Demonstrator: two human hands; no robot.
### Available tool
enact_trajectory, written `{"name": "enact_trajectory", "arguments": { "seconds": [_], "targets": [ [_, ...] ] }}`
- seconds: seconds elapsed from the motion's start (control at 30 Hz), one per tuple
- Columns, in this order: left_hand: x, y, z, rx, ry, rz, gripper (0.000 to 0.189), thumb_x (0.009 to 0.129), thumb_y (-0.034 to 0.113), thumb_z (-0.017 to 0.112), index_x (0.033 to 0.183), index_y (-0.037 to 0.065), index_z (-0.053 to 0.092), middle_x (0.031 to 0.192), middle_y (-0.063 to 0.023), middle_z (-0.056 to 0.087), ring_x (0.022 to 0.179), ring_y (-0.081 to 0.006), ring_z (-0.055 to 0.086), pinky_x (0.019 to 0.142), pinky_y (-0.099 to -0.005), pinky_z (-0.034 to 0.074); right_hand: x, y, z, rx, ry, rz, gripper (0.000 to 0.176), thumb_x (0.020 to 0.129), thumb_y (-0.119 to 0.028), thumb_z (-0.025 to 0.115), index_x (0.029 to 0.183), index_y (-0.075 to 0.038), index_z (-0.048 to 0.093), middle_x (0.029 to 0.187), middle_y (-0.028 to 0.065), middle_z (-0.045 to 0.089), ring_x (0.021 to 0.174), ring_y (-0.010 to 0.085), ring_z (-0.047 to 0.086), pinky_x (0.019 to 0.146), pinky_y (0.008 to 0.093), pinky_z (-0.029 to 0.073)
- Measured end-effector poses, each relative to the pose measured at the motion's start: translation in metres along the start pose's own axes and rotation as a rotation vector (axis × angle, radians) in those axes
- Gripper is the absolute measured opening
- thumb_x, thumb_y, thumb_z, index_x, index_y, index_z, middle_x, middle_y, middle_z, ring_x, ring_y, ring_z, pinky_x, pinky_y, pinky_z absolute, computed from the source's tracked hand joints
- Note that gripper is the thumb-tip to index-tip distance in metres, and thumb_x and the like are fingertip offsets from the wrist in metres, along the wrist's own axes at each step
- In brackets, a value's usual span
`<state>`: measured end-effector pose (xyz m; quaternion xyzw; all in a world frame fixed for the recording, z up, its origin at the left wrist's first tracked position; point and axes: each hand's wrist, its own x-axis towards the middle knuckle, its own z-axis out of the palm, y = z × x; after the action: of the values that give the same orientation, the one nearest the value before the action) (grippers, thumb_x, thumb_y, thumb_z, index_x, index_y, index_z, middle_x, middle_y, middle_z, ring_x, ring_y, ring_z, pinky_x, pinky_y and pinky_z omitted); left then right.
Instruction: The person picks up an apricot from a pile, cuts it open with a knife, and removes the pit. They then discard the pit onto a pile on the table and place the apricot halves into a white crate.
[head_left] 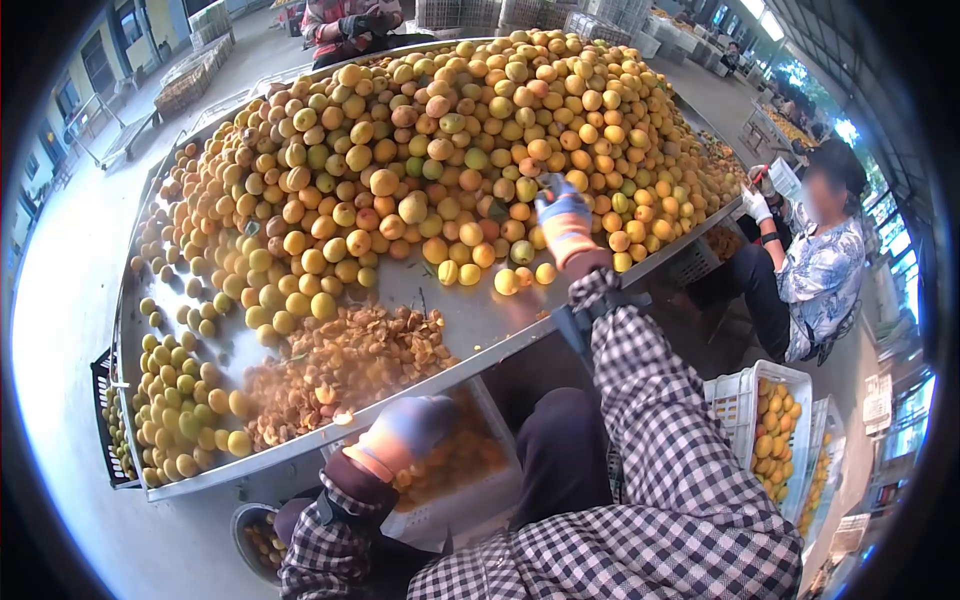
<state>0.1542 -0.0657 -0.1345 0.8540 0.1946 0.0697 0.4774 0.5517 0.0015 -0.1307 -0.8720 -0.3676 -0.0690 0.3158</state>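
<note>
Round yellow-orange fruits lie heaped on a metal table. My right hand, in a blue and orange glove, reaches onto the near right side of the heap; its fingertips touch or hover over fruits, and what they hold is hidden. My left hand, gloved too, is blurred at the table's near edge, above a white crate of orange fruit pieces. Its fingers are smeared by motion. Beyond it, a pile of brownish pits or scraps lies on the metal, beside a group of greener fruits.
The table's metal rim crosses in front of me. A person sits at the right, another at the far side. Crates of fruits stand low at the right, a round bucket at the lower left.
</note>
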Motion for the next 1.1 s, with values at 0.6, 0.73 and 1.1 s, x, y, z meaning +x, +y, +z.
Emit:
{"name": "enact_trajectory", "arguments": {
  "seconds": [0.6,0.73,1.1],
  "targets": [
    [0.003,-0.001,0.032,0.122,0.001,0.071,0.011,0.083,0.016,0.057,0.082,0.008,0.064,0.081,-0.0117,0.065,0.079,-0.0326,0.064,0.07,-0.0396,0.049,-0.043,0.034,0.022,0.394,-0.48,0.205,0.041,0.089,-0.031,0.066,0.126,-0.015,0.057,0.099,0.0099,0.069,0.085,0.0224,0.065,0.079,0.0352,0.051],
    [-0.003,-0.001,0.038,0.091,-0.017,0.088,0.012,0.084,0.015,0.056,0.083,0.007,0.064,0.081,-0.0114,0.066,0.078,-0.032,0.063,0.067,-0.0397,0.049,-0.072,-0.002,-0.002,0.383,-0.528,0.031,0.042,0.087,-0.037,0.066,0.124,-0.021,0.056,0.09,0.0102,0.068,0.08,0.0262,0.065,0.075,0.0381,0.051],
    [-0.002,-0.009,0.023,-0.036,0.128,0.029,0.024,0.08,0.002,0.06,0.102,0.01,0.067,0.092,-0.0123,0.069,0.087,-0.029,0.065,0.077,-0.0366,0.051,-0.097,-0.044,-0.02,0.107,-0.544,-0.174,0.067,0.071,-0.022,0.082,0.131,-0.02,0.053,0.117,0.0088,0.065,0.106,0.0256,0.063,0.089,0.0357,0.05]
  ]
}}
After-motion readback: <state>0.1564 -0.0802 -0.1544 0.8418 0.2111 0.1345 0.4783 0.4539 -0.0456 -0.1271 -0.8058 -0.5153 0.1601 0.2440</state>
